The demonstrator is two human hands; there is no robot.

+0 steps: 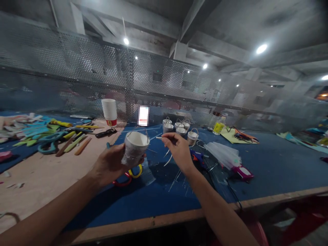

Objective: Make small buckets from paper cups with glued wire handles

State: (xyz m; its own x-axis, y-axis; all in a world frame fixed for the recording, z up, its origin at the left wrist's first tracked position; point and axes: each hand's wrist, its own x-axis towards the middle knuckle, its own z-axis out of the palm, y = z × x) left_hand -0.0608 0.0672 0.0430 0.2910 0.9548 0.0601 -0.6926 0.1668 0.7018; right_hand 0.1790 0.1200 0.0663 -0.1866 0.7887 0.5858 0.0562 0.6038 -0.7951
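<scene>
My left hand [111, 162] is wrapped round a white paper cup [135, 145] that has a rough whitish covering and a thin wire handle over its rim. The cup tilts slightly, its opening facing up. To its right, my right hand [180, 148] pinches a thin white strip [159, 137] between thumb and fingertips, apart from the cup. Below the cup lie scissors with a yellow loop [135, 171] and a red loop [122, 180]. Beyond my right hand stand several small cups with handles [181, 130]. A blue glue gun [198, 158] lies beside my right wrist.
A stack of paper cups [109, 111] stands at the back left. Blue-handled scissors [51, 141], markers and coloured scraps lie at the left. Clear glue sticks in a bag [221, 153], a bottle with a yellow label [219, 126] and yellow paper [230, 136] are at the right.
</scene>
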